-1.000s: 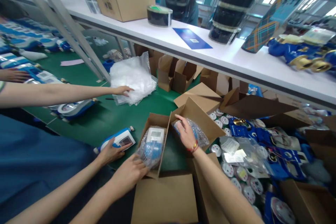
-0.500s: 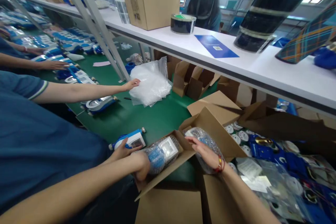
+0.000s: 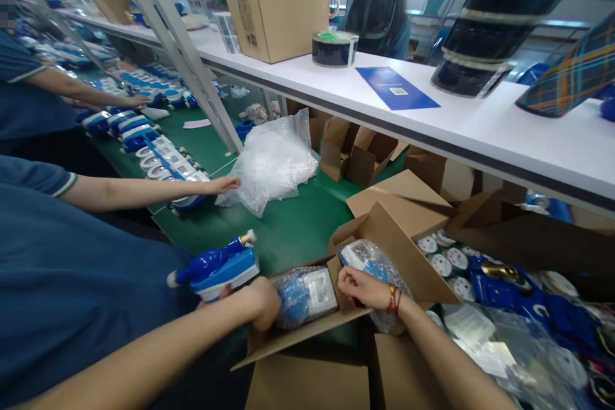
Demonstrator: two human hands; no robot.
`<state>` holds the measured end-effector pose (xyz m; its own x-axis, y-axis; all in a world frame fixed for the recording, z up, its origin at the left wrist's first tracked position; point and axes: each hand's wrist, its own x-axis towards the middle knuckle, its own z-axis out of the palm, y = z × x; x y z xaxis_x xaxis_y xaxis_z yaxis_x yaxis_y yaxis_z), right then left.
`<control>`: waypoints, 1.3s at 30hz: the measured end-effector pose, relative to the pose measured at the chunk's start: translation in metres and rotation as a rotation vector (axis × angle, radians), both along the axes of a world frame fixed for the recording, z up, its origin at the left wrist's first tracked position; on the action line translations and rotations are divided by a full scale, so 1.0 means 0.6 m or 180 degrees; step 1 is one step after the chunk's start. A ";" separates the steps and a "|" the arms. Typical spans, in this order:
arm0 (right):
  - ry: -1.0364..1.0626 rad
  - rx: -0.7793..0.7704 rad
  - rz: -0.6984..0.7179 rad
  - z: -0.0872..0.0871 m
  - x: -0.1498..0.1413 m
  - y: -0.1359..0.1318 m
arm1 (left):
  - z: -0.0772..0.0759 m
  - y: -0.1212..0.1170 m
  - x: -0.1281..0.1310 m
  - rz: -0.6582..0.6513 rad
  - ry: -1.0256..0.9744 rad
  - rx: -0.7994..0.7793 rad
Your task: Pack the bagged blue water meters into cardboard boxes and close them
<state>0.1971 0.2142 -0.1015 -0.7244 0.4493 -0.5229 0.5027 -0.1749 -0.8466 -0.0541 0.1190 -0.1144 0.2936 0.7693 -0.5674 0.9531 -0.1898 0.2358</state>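
Pressing bubble-wrapped meters into cardboard boxes.
Left hand (image 3: 262, 301) curled on wrapped meter (image 3: 307, 295), long axis left-right; right hand (image 3: 362, 286) gripping second wrapped meter (image 3: 372, 259).

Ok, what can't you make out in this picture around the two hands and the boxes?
- Head view: left hand fingers, curled behind the wrapped meter in the box.
- Right hand fingertips, tucked into the second wrapped meter.
- Meter screens: blurred by bubble wrap.
- Bottom box: cut off by the frame's lower edge.
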 end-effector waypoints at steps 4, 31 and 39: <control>-0.0203 0.0638 0.0609 0.003 -0.015 0.007 | 0.023 0.005 0.035 0.0031 -0.0135 -0.0546; -0.0888 0.2623 -0.0396 -0.016 -0.064 -0.011 | -0.034 -0.086 -0.001 0.2983 -0.0832 0.2302; -0.1164 0.2480 0.1186 -0.024 -0.088 0.045 | -0.046 -0.046 -0.017 0.1512 -0.0574 0.1612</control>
